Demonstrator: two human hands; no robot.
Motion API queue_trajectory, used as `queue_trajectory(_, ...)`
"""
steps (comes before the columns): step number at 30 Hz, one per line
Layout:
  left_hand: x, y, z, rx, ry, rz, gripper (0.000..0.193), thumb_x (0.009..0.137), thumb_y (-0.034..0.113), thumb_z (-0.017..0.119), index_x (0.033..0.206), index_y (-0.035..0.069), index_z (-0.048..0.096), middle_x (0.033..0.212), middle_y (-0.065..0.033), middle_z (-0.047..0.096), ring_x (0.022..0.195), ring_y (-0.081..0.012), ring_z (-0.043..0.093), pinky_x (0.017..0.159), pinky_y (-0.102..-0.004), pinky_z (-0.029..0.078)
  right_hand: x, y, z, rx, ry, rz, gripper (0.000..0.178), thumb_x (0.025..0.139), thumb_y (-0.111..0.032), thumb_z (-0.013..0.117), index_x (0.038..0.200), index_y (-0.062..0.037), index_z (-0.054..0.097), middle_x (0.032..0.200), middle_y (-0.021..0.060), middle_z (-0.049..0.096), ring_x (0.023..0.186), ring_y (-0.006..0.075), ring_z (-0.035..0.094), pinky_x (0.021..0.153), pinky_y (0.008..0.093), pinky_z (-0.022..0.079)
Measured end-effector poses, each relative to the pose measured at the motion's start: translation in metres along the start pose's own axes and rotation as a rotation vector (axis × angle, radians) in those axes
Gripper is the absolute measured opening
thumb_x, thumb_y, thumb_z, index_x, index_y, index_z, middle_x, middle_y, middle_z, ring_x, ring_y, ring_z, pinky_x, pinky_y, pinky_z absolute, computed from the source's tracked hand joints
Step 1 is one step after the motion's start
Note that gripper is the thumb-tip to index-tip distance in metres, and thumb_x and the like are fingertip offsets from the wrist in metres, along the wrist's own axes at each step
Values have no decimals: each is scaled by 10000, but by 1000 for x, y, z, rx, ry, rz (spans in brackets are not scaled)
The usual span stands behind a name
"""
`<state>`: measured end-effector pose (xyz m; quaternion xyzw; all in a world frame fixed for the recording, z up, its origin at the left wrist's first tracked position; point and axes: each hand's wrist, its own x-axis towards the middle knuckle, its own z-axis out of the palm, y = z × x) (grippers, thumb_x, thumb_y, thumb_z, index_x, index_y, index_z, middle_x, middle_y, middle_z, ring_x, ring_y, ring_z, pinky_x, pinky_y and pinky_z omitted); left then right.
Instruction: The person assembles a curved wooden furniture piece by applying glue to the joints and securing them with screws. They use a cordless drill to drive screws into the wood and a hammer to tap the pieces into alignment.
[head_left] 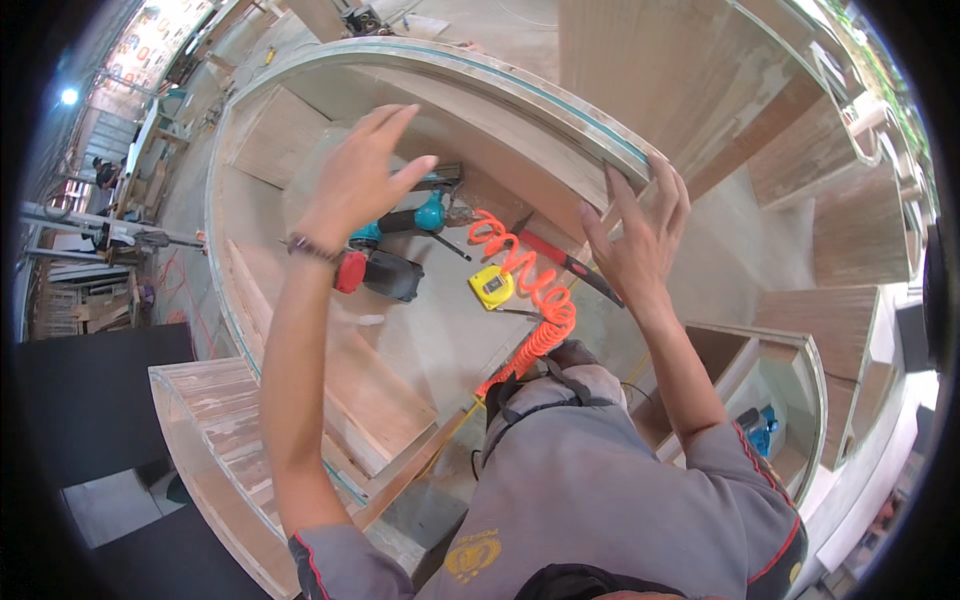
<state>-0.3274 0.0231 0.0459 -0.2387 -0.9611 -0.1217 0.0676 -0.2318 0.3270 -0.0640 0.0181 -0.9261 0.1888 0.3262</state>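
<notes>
In front of me is a large curved wooden frame with a teal-striped rim. My left hand, fingers spread and thumb apart, is over its inside and holds nothing. At the frame's right end my right hand has its fingers stretched out at the rim; whether they press on it I cannot tell. Between my hands lie a teal and black power tool, a red and black tool part, a yellow tape measure, an orange coiled hose and a red-handled hand tool, its head partly hidden.
Tall curved wooden panels stand at the far right. A smaller curved cabinet with a blue bottle inside is beside my right arm. A slatted curved piece lies at my left. Another person is far off at left.
</notes>
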Motion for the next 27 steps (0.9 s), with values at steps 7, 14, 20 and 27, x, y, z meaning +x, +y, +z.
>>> queue_trajectory(7, 75, -50, 71, 305, -91, -3, 831, 853, 326, 745, 1515, -4, 364, 1545, -215, 410, 1422, -355, 414, 1164, -433, 386, -1, 3, -2, -11, -47, -2, 517, 797, -309, 813, 1286, -188, 696, 1546, 133, 332, 1398, 374, 319, 1158, 465, 329)
queue_trajectory(14, 98, -65, 76, 293, -118, -191, 944, 781, 355, 822, 1522, 6, 355, 1579, -200, 375, 1458, -336, 379, 1162, -418, 406, 2, -7, -4, -16, -68, 42, 534, 826, -272, 796, 1340, -202, 668, 1572, 131, 296, 1398, 377, 319, 1161, 473, 328)
queue_trajectory(20, 104, -88, 88, 304, 3, -166, 1002, 684, 415, 897, 1475, 17, 427, 1536, -180, 446, 1432, -316, 427, 1120, -404, 461, 3, -19, -6, -80, -103, 68, 535, 855, -287, 778, 1362, -173, 651, 1584, 162, 274, 1416, 379, 309, 1163, 487, 323)
queue_trajectory(27, 104, -96, 95, 281, 84, -123, 851, 668, 374, 913, 1343, 24, 529, 1443, -155, 535, 1322, -309, 545, 1038, -391, 530, 0, -36, -2, -125, -113, 83, 554, 873, -295, 769, 1385, -138, 627, 1617, 170, 225, 1436, 392, 289, 1172, 489, 305)
